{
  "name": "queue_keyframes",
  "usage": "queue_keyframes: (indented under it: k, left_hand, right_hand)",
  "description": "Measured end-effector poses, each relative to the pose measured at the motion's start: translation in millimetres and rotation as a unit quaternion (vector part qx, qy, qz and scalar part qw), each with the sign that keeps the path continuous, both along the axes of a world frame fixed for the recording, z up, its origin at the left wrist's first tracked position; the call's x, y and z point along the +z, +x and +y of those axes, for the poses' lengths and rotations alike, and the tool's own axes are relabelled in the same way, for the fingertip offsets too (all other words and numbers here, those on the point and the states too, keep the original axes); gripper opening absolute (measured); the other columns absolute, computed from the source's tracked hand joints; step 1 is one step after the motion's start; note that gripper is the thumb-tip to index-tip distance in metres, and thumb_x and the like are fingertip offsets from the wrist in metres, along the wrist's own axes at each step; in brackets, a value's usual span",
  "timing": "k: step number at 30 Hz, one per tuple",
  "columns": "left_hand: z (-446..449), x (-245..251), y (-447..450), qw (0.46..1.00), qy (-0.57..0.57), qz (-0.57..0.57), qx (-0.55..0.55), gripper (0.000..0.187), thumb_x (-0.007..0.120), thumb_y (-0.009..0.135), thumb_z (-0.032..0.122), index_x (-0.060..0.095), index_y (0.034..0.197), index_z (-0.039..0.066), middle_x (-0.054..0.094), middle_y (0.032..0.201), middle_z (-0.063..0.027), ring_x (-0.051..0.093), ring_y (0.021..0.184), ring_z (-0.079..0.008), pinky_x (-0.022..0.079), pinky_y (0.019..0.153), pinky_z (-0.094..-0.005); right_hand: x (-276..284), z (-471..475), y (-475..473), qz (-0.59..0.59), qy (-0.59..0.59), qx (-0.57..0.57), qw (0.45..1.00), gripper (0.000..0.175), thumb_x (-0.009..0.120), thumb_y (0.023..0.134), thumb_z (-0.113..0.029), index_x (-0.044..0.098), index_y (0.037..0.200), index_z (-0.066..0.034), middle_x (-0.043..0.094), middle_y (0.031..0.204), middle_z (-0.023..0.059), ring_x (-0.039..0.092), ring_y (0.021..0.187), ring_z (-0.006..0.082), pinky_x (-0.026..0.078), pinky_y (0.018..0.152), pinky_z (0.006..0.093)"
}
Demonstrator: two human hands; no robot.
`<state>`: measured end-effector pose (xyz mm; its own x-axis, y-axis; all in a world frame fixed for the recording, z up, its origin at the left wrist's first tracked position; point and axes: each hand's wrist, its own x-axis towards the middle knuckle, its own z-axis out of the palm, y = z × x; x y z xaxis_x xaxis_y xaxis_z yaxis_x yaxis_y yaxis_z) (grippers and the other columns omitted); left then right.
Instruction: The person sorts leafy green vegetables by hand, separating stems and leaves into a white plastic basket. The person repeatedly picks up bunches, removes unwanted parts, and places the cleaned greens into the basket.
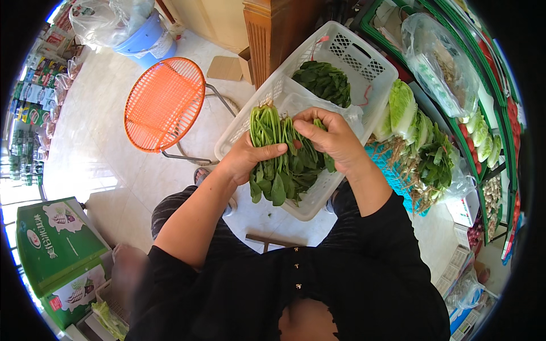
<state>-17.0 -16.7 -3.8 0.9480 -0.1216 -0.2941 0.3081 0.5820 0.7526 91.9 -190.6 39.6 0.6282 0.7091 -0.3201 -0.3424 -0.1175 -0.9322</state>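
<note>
My left hand [244, 163] grips a bunch of spinach-like leafy greens [265, 128], its thumb lying across the stems. The pale root ends point away from me and the leaves hang towards me. At the bunch's right side, my right hand [330, 138] has its thumb and fingers bent around a few stems; its fingertips are partly hidden by leaves. Both hands are over a white plastic crate [381, 64]. Deeper in the crate lies a rounded bundle of dark green leaves [324, 83], beside a clear plastic bag [347, 113].
An orange woven stool [164, 104] stands left of the crate, near a blue bucket [147, 42]. To the right, Chinese cabbages [401, 108] and rooted greens lie over a turquoise basket [386, 164], beside green-edged produce shelves [480, 164]. A wooden post [258, 38] rises behind the crate.
</note>
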Motion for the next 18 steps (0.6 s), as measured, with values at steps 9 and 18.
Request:
queue_keyframes:
  k: [9, 18]
  left_hand:
    - [-0.9, -4.1, -4.9, 0.996, -0.023, 0.020, 0.085, 0.037, 0.071, 0.087, 0.007, 0.059, 0.121, 0.003, 0.066, 0.110, -0.0075, 0.065, 0.098, -0.0168, 0.053, 0.089, -0.0336]
    - [-6.1, -3.3, -1.2, 0.987, 0.077, -0.005, 0.140, 0.019, 0.075, 0.083, 0.005, 0.066, 0.099, 0.002, 0.068, 0.095, -0.0034, 0.064, 0.086, -0.0122, 0.053, 0.080, -0.0285]
  right_hand:
    - [-12.8, -0.2, -2.2, -0.026, 0.017, -0.055, 0.998, 0.017, 0.072, 0.088, -0.016, 0.066, 0.097, -0.0034, 0.059, 0.076, -0.0028, 0.044, 0.057, 0.0021, 0.032, 0.049, 0.0185]
    - [-14.0, 3.8, -5.5, -0.109, -0.003, -0.050, 0.993, 0.013, 0.076, 0.082, -0.009, 0.071, 0.089, 0.0007, 0.064, 0.077, 0.0005, 0.056, 0.072, 0.0072, 0.047, 0.066, 0.0228]
